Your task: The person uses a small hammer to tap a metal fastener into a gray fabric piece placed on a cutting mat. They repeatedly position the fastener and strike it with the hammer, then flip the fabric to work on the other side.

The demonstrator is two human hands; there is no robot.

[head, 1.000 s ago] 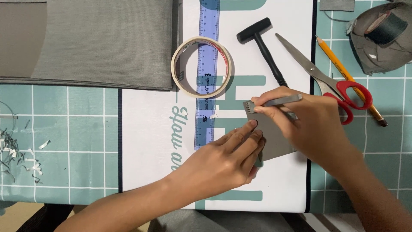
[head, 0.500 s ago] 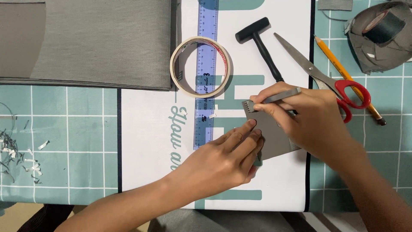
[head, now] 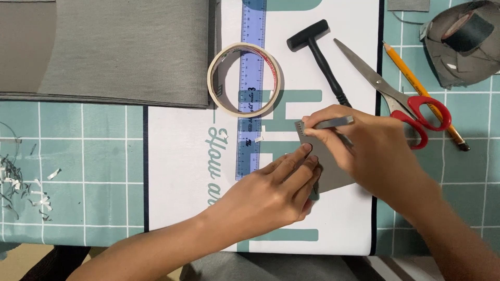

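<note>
A small grey piece of material (head: 329, 165) lies flat on a white mat (head: 177, 171) with teal lettering. My left hand (head: 271, 192) presses its fingertips down on the piece's left side. My right hand (head: 372, 156) grips a slim grey metal tool (head: 333, 123) and holds its end against the piece's top left corner, where a row of small holes shows. Much of the grey piece is hidden under both hands.
A blue ruler (head: 251, 88) runs under a roll of tape (head: 244, 79). A black hammer (head: 319, 56), red-handled scissors (head: 401, 96) and an orange pencil (head: 424, 96) lie beyond my right hand. Folded grey fabric (head: 114, 49) sits top left, a scrap bundle (head: 461, 39) top right.
My right hand and the metal tool have shifted slightly along the piece's top edge. My left hand stays pressed on the piece.
</note>
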